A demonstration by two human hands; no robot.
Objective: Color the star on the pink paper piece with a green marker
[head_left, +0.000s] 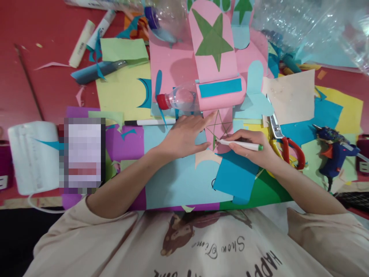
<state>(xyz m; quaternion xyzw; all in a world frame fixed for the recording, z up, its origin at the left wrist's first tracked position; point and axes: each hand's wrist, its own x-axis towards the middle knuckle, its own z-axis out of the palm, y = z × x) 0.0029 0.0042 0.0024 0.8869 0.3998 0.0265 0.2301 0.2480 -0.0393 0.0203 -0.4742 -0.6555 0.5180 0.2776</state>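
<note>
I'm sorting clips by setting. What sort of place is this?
Probably a craft workspace; the wider room isn't visible. Coloured paper is spread over the red table, a glue gun lies at right, and the right hand holds a marker.

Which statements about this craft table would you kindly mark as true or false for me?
1. The right hand holds a white marker with a green end. True.
2. The left hand holds the scissors. False: it is spread at the pink paper, while the scissors lie beyond the right hand.
3. The bottle near the left hand has a red cap. True.
4. The star outline by the marker is fully coloured in. False: only a small part shows green.
5. The glue gun lies right of the scissors. True.
</note>
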